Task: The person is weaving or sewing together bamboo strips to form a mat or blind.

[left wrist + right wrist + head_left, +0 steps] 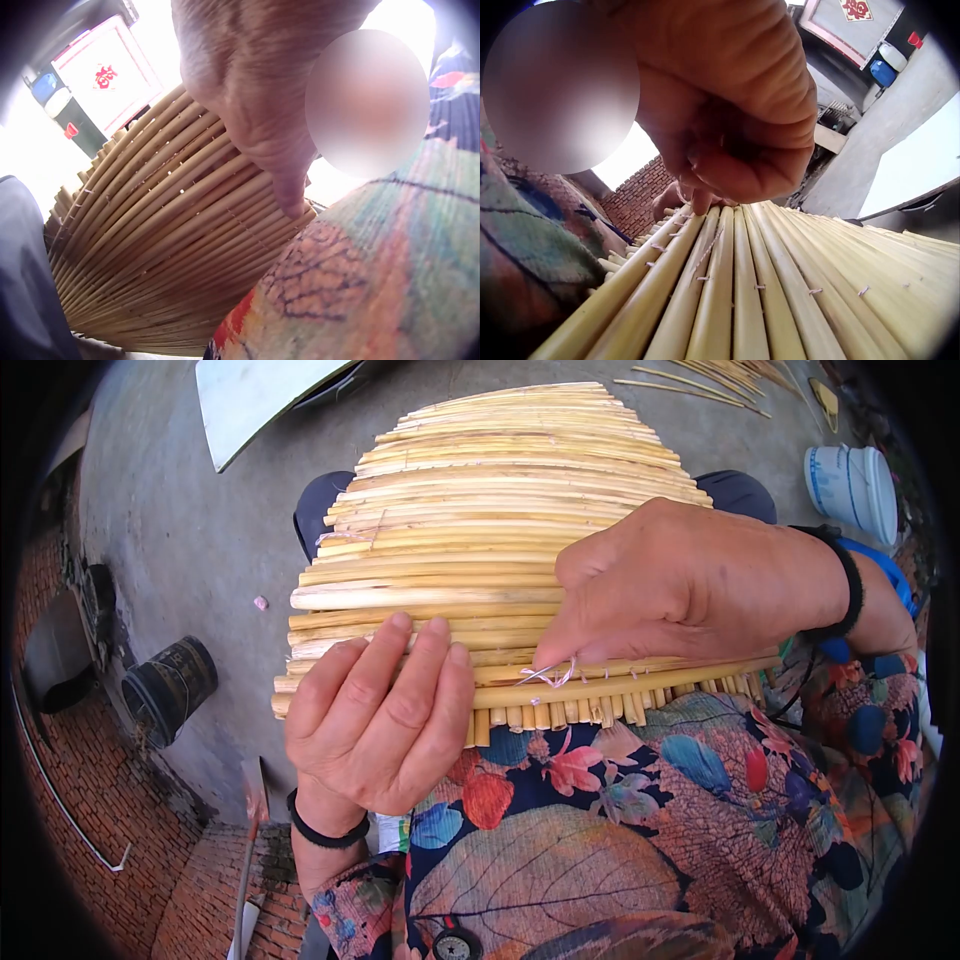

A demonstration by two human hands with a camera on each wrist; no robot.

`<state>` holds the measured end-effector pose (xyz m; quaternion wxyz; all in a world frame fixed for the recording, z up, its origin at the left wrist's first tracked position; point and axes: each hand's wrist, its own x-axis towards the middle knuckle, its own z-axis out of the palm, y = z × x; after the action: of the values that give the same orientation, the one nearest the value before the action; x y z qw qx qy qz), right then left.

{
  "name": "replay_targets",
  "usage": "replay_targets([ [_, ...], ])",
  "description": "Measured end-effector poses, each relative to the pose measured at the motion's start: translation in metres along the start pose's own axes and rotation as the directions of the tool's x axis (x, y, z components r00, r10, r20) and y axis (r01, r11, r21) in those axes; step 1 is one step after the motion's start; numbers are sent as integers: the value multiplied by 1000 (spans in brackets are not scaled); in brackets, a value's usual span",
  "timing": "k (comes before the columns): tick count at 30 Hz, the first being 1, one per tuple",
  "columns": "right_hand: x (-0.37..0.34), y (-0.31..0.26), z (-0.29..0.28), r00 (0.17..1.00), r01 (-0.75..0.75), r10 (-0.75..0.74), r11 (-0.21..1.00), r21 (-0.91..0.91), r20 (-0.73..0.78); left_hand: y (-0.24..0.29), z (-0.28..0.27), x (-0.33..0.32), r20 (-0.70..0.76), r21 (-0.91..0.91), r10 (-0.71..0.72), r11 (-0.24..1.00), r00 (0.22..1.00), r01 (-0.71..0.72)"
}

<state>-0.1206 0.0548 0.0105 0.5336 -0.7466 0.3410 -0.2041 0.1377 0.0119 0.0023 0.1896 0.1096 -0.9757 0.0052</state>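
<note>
A mat of pale stalks [500,510], stitched together with pinkish thread, lies over the person's lap. My left hand [385,715] holds its near left edge, fingers flat on top. In the left wrist view the thumb [289,191] presses the underside. Over the near edge, my right hand [680,585] has curled fingers and pinches a thin needle [533,676] close to the stalks. Pink thread [565,672] loops beside the needle. Rows of small stitches [760,286] cross the stalks in the right wrist view, where the curled right hand [727,142] hides the needle.
A white bucket [850,490] stands at the right and a dark bucket [170,690] at the left. Loose stalks [700,385] lie on the floor at the back right. A white board [255,400] is at the back left. A long-handled tool [250,830] leans by the brick area.
</note>
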Motion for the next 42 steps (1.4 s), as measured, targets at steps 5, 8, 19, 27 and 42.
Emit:
replay_targets([
  [5, -2, 2, -1, 1000, 5, -6, 1000, 18, 16, 3, 0, 0, -20, -14, -14, 1000, 1000, 13],
  [8, -2, -1, -3, 999, 0, 0, 1000, -14, 34, 3, -2, 0, -16, -11, -7, 1000, 1000, 7],
  [19, -3, 6, -14, 949, -186, 289, 837, 514, -127, -15, -7, 18, -92, -55, 67, 996, 993, -73],
  [27, -7, 16, -41, 857, -125, 367, 829, 544, -362, -66, 11, 72, -168, -127, 197, 967, 966, -219],
  [42, 9, 22, -110, 786, -182, 317, 939, 292, -531, -135, 28, 143, -5, -242, 166, 957, 986, -163],
])
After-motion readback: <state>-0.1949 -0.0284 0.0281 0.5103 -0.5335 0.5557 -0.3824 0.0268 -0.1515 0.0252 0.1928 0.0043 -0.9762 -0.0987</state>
